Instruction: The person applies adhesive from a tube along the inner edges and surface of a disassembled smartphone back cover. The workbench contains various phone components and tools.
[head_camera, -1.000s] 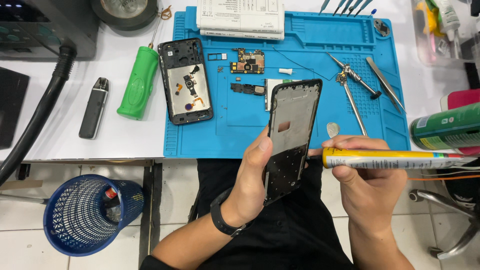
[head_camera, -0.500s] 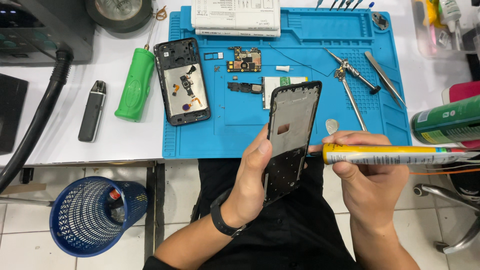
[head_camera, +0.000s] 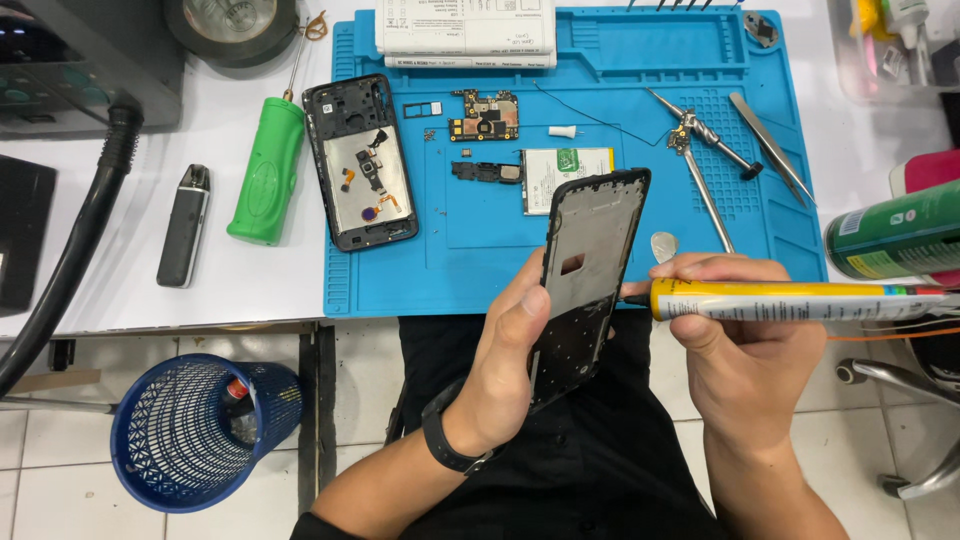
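The left hand (head_camera: 505, 365) is closed around a black phone frame (head_camera: 585, 285), thumb on its front edge and fingers behind, and holds it upright and a little tilted over the lap, just in front of the blue mat (head_camera: 600, 215). The right hand (head_camera: 745, 345) is clamped on a yellow glue tube (head_camera: 790, 300), which lies almost level, with its dark tip touching the right edge of the frame. Compared with a second ago, almost nothing has changed: both hands sit in the same grip, the frame has the same tilt, and the tip is at the same place on the edge. Only the camera has moved a little. I judge that the glue is being put slowly along this edge, and that the work is at a fine, steady point, not at a change of step.

On the mat lie an opened phone body (head_camera: 360, 165), a small circuit board (head_camera: 485, 115), a flat battery (head_camera: 560, 165), and tweezers (head_camera: 770, 145). A green screwdriver (head_camera: 265, 170) lies on the white surface (head_camera: 260, 280), left of the mat.

On the floor, below the surface, stands a blue mesh basket (head_camera: 190, 435). Inside it is a small bottle with a red cap, and some other waste that I cannot identify.
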